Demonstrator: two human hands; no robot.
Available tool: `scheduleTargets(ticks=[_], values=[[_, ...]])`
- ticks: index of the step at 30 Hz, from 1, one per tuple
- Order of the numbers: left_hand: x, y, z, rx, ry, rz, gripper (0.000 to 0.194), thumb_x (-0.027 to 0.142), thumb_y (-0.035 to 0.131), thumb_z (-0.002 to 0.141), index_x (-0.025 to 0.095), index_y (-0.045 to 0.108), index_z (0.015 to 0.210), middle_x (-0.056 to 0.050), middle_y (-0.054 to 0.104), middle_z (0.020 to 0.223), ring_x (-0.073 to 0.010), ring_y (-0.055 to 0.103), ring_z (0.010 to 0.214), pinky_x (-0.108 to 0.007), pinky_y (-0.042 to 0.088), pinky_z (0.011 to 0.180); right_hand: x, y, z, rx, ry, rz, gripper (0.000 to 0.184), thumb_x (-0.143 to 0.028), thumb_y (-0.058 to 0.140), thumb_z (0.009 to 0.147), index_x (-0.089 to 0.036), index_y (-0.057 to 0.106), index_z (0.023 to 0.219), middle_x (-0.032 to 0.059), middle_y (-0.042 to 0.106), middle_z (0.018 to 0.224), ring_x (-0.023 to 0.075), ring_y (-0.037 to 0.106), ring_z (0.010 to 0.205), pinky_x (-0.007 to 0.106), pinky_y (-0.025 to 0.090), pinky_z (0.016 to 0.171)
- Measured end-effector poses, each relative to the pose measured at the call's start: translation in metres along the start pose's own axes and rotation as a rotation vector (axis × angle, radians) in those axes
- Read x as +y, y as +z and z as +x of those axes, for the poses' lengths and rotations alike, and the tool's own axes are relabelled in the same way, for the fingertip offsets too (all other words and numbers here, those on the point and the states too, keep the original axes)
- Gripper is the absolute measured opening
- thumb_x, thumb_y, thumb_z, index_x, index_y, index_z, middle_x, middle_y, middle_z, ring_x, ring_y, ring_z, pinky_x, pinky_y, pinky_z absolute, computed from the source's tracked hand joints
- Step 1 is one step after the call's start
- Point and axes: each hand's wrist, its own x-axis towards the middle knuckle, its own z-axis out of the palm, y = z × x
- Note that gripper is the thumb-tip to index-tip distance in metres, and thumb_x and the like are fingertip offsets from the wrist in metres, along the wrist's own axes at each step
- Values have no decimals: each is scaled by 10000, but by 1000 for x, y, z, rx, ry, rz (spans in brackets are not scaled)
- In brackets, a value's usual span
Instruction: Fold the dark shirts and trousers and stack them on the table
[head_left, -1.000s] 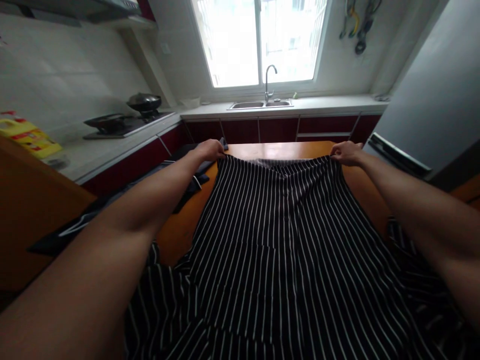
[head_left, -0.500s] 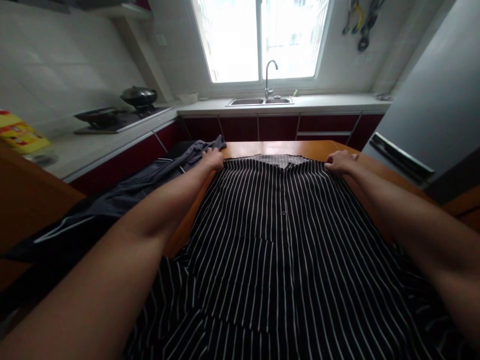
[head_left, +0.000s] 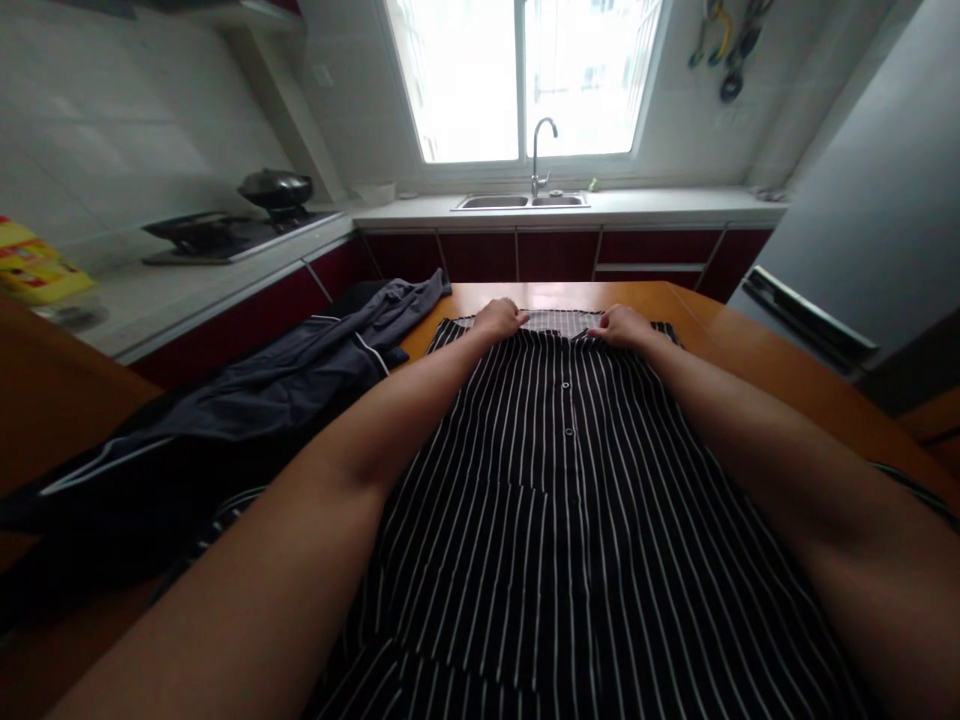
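Note:
A black shirt with white stripes (head_left: 510, 440) lies spread front side up, its buttoned front running toward me down the middle. Its far edge parts a little around the front opening, showing the paler inside of the cloth. My left hand (head_left: 501, 318) is closed on that far edge, left of the opening. On the other side, my right hand (head_left: 624, 327) pinches the edge close to the opening. Both forearms reach over the shirt and cover parts of its sides.
The wooden table (head_left: 720, 320) bears the shirt. Dark grey clothing with white piping (head_left: 277, 390) lies along its left side. A stove with a lidded wok (head_left: 276, 190), a sink (head_left: 491, 203) and a yellow jug (head_left: 37, 265) are beyond. A fridge (head_left: 862, 200) stands right.
The shirt's far edge has come down onto the table. Both hands have shifted from the outer corners inward along that edge, toward the front opening. Buttons now show more plainly.

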Motion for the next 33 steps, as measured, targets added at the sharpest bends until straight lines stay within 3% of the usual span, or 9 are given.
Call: scheduleTargets(ticks=[5,11,14,17,20,22,25,29,33], values=[[2,4,-3,-137,132,50,451,520,748,809,167,738,1091,-148,717,1128,-287,641,1065,-351,475,927,-3,1,-3,-73,-5,5,465,-602,806,723,-191,747,931,119,745,1025,289,673,1029,394,526,916],[11,5,0,-133,192,-17,339,307,811,767,153,746,1062,-85,725,1046,-234,649,991,-293,482,898,-17,-4,-9,-62,60,92,180,-350,786,785,-190,715,826,95,739,961,304,654,1044,510,437,1015],[16,-1,2,-21,176,-44,324,259,754,827,141,711,1126,-119,670,1166,-249,621,1072,-311,472,933,-19,-6,-5,91,33,139,107,-297,693,841,-193,699,870,100,728,1034,311,639,1061,595,369,1041],[20,-4,4,216,153,-129,242,228,676,895,180,670,1132,-109,593,1248,-232,603,1101,-321,473,949,-22,-3,5,303,-15,150,144,-318,602,892,-198,677,923,104,712,1066,316,612,1090,600,352,1028],[26,1,6,386,98,-237,137,205,657,907,203,656,1044,-87,588,1177,-225,621,1054,-334,490,935,-28,5,12,357,-11,104,194,-355,576,919,-201,664,997,119,689,1111,336,562,1160,585,353,1017],[31,10,7,348,46,-275,161,192,656,906,196,645,1066,-104,587,1169,-242,624,1074,-360,491,961,-33,10,10,308,37,67,297,-392,589,923,-200,640,1144,149,638,1246,356,511,1232,585,366,1011],[38,25,3,244,55,-316,379,142,672,875,184,594,1243,-134,547,1307,-244,613,1151,-367,480,1021,-36,17,-3,256,41,30,448,-400,559,949,-180,553,1339,182,542,1396,355,465,1295,564,381,1030],[48,38,-21,266,313,-277,521,58,493,913,159,490,1424,-143,411,1536,-224,495,1358,-338,385,1147,-33,27,-37,290,-46,-11,418,-325,423,992,-137,561,1338,193,535,1423,330,485,1297,498,394,1059],[55,45,-57,53,524,-117,522,277,393,1021,152,384,1528,-148,351,1618,-275,325,1494,-472,274,1218,-36,42,-72,163,-116,-29,506,-323,350,1011,-102,475,1449,190,400,1580,304,368,1446,493,323,1156]])
